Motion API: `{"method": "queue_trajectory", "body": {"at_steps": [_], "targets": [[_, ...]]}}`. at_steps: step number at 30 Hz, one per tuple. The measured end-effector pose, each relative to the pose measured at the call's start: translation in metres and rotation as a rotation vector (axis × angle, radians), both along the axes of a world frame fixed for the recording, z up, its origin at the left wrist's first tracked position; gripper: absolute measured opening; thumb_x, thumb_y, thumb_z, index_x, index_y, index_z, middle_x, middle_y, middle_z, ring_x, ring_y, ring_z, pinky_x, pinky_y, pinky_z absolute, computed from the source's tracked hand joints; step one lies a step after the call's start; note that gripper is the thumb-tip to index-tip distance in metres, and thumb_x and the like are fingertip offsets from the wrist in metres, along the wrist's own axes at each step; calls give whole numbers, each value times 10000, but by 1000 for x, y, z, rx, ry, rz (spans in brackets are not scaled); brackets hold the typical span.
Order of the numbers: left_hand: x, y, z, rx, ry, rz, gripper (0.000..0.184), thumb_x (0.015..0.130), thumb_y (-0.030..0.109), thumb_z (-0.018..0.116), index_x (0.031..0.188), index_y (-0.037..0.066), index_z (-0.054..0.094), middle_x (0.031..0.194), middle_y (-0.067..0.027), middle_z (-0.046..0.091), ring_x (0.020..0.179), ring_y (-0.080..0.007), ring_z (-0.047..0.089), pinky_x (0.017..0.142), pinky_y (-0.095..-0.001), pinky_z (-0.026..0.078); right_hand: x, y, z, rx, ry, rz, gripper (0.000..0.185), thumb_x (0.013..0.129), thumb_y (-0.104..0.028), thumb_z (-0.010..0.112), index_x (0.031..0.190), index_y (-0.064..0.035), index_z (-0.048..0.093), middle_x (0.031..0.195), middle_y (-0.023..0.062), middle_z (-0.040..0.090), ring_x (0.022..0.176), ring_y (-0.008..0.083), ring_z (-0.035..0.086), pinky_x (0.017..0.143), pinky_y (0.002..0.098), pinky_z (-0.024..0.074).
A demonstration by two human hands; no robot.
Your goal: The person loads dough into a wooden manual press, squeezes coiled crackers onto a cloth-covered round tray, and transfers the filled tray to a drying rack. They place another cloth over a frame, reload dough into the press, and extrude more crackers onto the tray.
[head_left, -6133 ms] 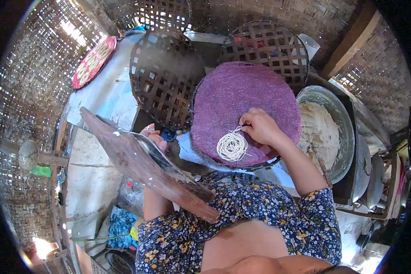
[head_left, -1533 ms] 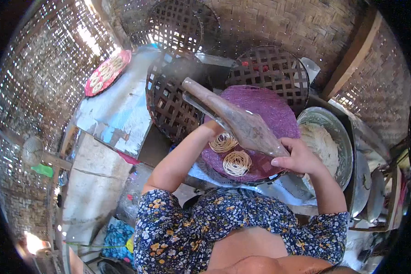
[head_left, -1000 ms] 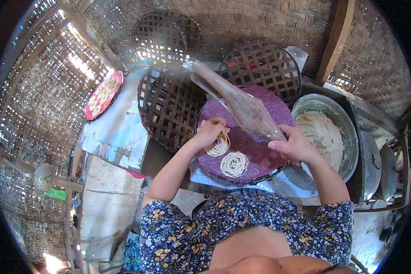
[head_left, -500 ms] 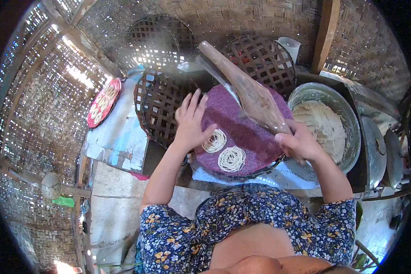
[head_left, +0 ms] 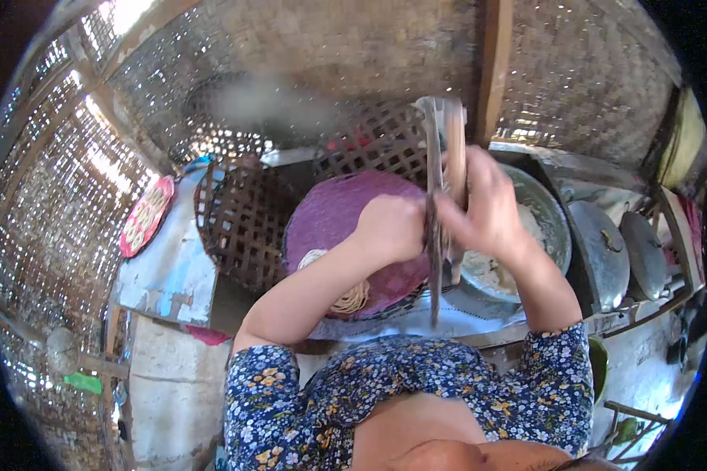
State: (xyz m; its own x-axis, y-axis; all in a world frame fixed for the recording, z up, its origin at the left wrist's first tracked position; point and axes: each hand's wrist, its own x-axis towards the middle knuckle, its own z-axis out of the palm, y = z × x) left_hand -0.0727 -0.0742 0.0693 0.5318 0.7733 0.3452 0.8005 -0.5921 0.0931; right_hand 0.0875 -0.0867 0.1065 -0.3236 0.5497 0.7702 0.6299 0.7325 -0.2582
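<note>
A long wooden tool (head_left: pixel 454 149) stands nearly edge-on to the camera, above the right side of the purple round tray (head_left: pixel 330 208). My left hand (head_left: pixel 395 228) is closed at the tool's left side, over the tray; blur hides exactly what its fingers hold. My right hand (head_left: pixel 487 206) is at the tool's right side with its fingers around it. On the tray's lower left lie two coils of pale strands (head_left: pixel 351 299), partly covered by my left forearm.
To the right is a large basin (head_left: pixel 554 228) with pale dough (head_left: pixel 491 271). Metal lids (head_left: pixel 601 251) stand beyond it. Dark woven baskets (head_left: pixel 239 224) are behind and left of the tray. A red tray with coils (head_left: pixel 147 216) sits at the far left.
My left hand has moved right from the tray's left edge to the tool. The tool has turned from slanting to nearly upright in view. The camera view has shifted right.
</note>
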Motion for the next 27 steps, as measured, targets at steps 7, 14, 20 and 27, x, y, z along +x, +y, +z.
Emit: {"method": "queue_trajectory", "body": {"at_steps": [7,14,20,27], "targets": [[13,-26,0,81,43,-288,156,596,168,613,688,50,571,626,-131,596,584,-303,600,561,-397,482,47,-54,14,-374,92,129,529,655,-104,615,1085,36,342,709,151,553,573,319,555,541,347,459],[4,-18,-6,64,1,-163,177,548,166,633,660,51,557,630,-124,594,587,-297,592,616,-387,477,114,-63,17,-455,420,-74,440,651,-44,558,1059,-50,394,648,50,525,568,155,531,547,292,429],[29,-16,-16,106,72,-277,177,529,140,630,661,58,545,617,-123,582,600,-294,589,631,-376,473,101,-57,7,-459,378,-12,389,684,-20,529,1046,-35,387,668,18,488,573,81,451,526,237,378],[26,-1,-36,-230,-391,-247,280,621,304,688,744,62,624,721,-125,626,670,-290,611,637,-369,490,135,-28,-9,95,968,-78,258,787,-16,507,1007,-46,375,703,69,526,604,152,529,575,297,446]]}}
